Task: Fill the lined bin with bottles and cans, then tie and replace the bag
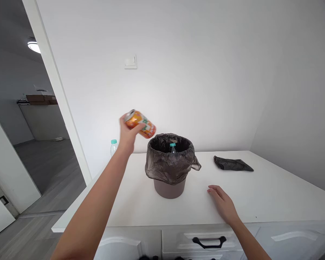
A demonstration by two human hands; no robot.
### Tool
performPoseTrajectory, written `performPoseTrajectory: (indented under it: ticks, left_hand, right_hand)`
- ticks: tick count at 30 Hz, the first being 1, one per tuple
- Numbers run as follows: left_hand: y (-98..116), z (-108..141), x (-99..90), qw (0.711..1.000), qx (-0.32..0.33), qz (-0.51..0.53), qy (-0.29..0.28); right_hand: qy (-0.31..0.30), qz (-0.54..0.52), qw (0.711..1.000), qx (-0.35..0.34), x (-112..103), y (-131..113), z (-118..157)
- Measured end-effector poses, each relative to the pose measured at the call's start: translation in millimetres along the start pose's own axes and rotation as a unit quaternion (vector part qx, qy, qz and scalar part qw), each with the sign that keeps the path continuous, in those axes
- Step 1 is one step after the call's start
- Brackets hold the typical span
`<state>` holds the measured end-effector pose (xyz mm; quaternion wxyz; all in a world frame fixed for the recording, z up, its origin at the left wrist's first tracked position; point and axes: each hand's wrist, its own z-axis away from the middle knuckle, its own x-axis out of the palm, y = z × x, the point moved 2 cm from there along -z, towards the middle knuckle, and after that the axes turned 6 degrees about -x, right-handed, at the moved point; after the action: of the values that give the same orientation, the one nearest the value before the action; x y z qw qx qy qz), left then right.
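My left hand (128,135) grips an orange drink can (141,123), held tilted in the air to the upper left of the trash can (170,189). A dark, see-through garbage bag (169,166) lines the trash can and folds down over its rim. Inside it, a bottle with a teal cap (172,147) shows its top. Another clear bottle (113,147) stands behind my left forearm, mostly hidden. My right hand (222,204) rests on the white countertop to the right of the trash can, fingers loosely curved and holding nothing.
On the right of the white countertop (200,213) lies a folded black plastic bag (233,164). A light switch (130,62) is on the wall behind. Below the counter's front edge is a drawer with a black handle (209,242). A doorway opens at the left.
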<state>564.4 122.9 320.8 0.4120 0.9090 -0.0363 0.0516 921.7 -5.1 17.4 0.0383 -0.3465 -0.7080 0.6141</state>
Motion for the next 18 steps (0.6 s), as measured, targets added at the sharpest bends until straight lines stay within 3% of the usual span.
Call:
performPoseTrajectory:
  ticks: [3,6,10,14,16,18]
  left_hand:
    - [1,-7,59.3,0.991,-0.096,-0.031,-0.082]
    - [-10,-10,92.1,0.95,-0.191,-0.144,-0.198]
    - [-11,-15,102.1,0.85,-0.179,-0.348,-0.351]
    - [-7,-14,107.8,0.733,-0.155,-0.483,-0.453]
    - [-10,-12,113.2,0.702,-0.148,-0.509,-0.475]
    - [-17,-11,118.4,0.698,-0.136,-0.51,-0.483]
  right_hand:
    - [-0.001,-0.01,1.0,0.001,1,3,-2]
    - [0.0,-0.021,1.0,-0.004,1,1,-3]
    - [0.004,-0.022,1.0,-0.003,0,-10,-2]
    - [-0.009,-0.025,1.0,0.005,0,-17,-1]
    - [-0.016,-0.023,1.0,0.005,0,-17,-1]
    - [-0.02,-0.023,1.0,0.005,1,-16,-1]
